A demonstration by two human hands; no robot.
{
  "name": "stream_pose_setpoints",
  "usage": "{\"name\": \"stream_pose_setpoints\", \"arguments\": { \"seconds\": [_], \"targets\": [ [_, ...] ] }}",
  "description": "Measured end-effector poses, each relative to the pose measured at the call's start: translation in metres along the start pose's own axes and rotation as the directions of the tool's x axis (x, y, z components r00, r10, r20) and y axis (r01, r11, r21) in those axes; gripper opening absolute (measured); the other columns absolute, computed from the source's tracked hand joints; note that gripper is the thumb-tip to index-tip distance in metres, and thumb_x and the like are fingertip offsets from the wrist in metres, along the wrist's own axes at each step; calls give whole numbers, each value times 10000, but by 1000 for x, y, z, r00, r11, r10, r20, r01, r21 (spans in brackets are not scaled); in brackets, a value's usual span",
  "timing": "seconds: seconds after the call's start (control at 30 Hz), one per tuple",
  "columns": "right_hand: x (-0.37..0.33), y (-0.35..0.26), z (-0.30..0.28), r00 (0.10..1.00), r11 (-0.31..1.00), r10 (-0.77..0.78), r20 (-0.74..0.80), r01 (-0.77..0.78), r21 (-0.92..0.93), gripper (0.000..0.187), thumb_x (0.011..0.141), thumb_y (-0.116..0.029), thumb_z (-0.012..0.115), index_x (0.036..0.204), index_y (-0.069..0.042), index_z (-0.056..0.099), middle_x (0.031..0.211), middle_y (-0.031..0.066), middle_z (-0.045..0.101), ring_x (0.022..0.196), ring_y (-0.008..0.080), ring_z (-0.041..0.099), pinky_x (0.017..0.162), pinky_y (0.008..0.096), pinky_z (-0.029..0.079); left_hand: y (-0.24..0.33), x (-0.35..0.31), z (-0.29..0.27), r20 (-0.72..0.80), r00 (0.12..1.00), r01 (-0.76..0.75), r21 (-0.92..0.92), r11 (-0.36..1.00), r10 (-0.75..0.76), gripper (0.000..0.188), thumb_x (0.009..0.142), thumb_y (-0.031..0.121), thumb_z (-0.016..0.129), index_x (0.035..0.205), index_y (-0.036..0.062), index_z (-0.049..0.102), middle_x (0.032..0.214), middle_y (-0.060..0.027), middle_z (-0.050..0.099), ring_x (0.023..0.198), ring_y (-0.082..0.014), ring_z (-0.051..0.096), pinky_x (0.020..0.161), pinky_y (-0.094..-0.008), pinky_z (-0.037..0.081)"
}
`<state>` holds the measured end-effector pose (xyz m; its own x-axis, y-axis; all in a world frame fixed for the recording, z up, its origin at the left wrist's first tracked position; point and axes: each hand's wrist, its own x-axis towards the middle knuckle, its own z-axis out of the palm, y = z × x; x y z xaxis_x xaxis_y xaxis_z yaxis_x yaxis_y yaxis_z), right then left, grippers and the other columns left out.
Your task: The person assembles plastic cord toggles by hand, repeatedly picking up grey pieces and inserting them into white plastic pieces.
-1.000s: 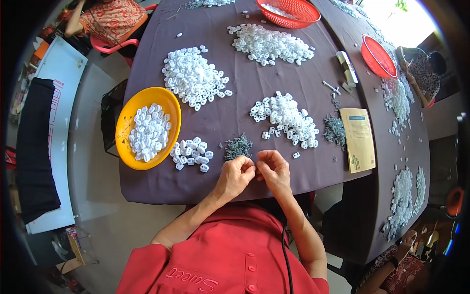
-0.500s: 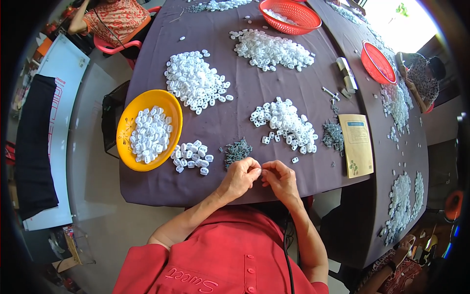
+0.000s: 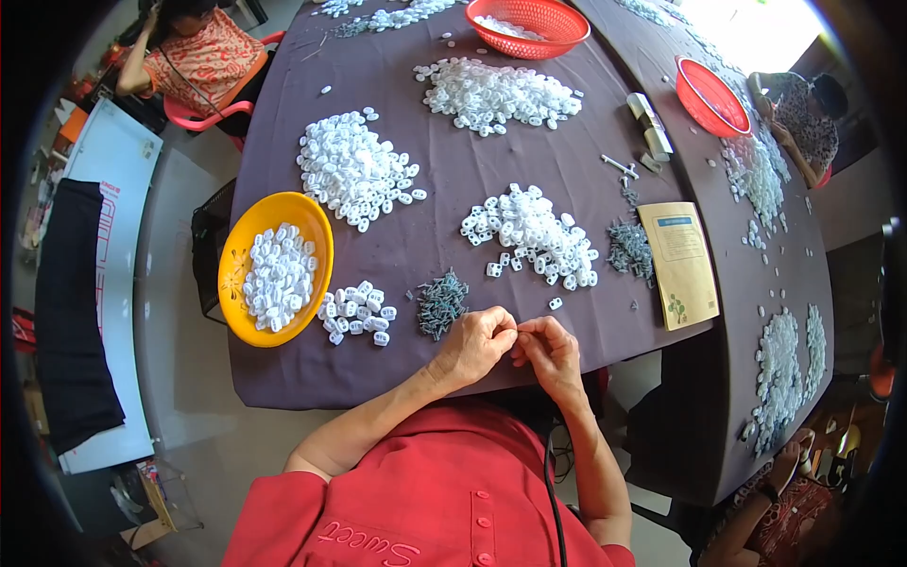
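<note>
Just above the table's near edge, my left hand [image 3: 475, 346] and my right hand [image 3: 552, 357] meet with thumbs and fingertips pinched together. Anything between the fingertips is too small or hidden to make out. Beside my left hand lies a heap of small grey-green pin-like parts [image 3: 442, 302]. Further left are white oval pieces with dark marks [image 3: 355, 313], next to a yellow bowl [image 3: 230, 293] of similar white pieces [image 3: 281, 276]. Beyond my hands spreads a pile of white plastic pieces [image 3: 543, 236], with one loose white piece [image 3: 556, 303] nearer my right hand.
Two more white heaps [image 3: 354, 170] [image 3: 496, 97] and a red basket [image 3: 567, 42] lie farther back. A yellow-brown envelope [image 3: 678, 265] lies right, beside more grey parts [image 3: 631, 250]. Other people sit around the dark-covered table [image 3: 378, 378]; another red basket [image 3: 694, 104] stands right.
The view has shifted slightly, so the table's contents sit a little differently in the picture. My two hands have come closer, their fingertips now together.
</note>
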<state>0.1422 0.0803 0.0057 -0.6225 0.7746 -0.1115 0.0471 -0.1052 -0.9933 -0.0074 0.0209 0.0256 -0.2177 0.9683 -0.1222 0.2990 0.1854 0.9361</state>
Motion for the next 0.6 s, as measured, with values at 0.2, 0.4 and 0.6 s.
{"name": "stream_pose_setpoints", "arguments": {
  "seconds": [0.2, 0.4, 0.6],
  "targets": [
    [-6, 0, -5, 995, 990, -83, -58, 76, -116, 26, 866, -11, 546, 888, 3, 549, 665, 38, 578, 568, 85, 548, 512, 223, 449, 9, 2, 1, 39, 999, -22, -2, 1000, 22, 99, 831, 98, 581, 819, 1, 597, 623, -18, 583, 539, -59, 495, 490, -242, 394],
    [-6, 3, -26, 829, 963, -245, -502, 150, -222, 37, 849, -29, 550, 884, -19, 550, 686, 3, 528, 582, 52, 463, 531, 211, 399, 10, 37, 31, -79, 974, -208, 70, 976, 214, 138, 796, 97, 630, 901, 9, 626, 795, -113, 649, 672, -190, 627, 611, -324, 498],
    [-4, 22, -37, 843, 978, -188, -504, 116, -172, 24, 878, -66, 551, 893, -47, 545, 697, -22, 524, 553, 22, 431, 488, 173, 361, 1, 49, 65, -145, 947, -188, 473, 861, 287, 134, 739, 82, 659, 863, 50, 618, 789, -119, 560, 670, -278, 595, 596, -376, 486]
  ]
}}
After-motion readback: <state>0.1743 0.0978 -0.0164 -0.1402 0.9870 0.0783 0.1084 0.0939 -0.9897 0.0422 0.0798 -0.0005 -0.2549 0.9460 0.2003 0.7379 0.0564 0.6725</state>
